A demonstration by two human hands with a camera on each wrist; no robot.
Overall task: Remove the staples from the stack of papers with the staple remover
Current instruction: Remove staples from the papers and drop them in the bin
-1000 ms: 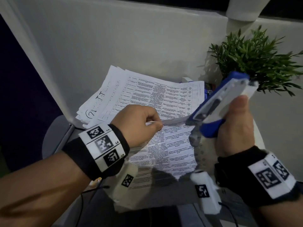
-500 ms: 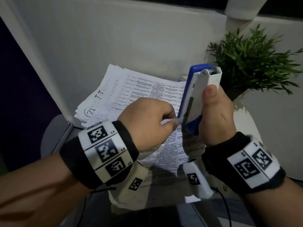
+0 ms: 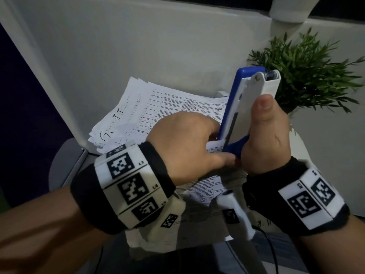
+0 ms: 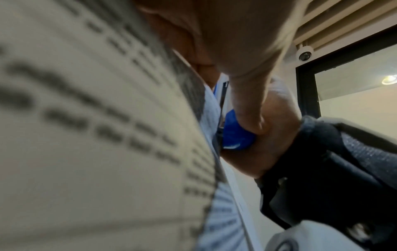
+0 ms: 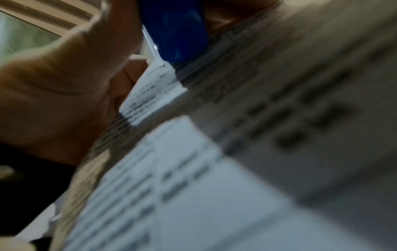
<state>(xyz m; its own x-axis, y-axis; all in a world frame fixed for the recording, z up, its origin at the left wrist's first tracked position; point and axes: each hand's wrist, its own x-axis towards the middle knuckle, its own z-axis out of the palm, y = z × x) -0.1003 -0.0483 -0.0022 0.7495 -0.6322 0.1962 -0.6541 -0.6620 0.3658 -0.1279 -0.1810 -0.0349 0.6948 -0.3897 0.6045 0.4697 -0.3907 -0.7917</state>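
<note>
Two hands meet at one paper corner.
Your left hand (image 3: 183,147) pinches the stapled sheets' (image 3: 214,150) corner; just right, your right hand (image 3: 270,139) clamps the blue-and-white staple remover (image 3: 243,107), long axis upright, lower tip on that corner. Beyond lies the loose paper stack (image 3: 158,107).
</note>
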